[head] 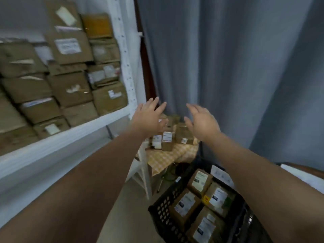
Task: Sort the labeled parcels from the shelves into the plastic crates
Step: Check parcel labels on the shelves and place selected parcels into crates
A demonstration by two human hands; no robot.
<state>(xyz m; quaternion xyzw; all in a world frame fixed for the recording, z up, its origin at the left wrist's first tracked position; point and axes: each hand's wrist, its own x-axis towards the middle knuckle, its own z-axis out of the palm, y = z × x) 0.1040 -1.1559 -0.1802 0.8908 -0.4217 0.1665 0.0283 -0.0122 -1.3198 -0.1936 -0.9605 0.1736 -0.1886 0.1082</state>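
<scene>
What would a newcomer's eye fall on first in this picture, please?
Probably the left hand and right hand, stretched forward mid-frame, both open and holding nothing. Next comes the white shelf on the left, packed with stacked brown parcels. Then the black crate at lower right, with several labeled parcels lying in it.

A left hand (149, 118), a right hand (201, 123), one black crate (163, 213) showing four parcels (199, 181).
</scene>
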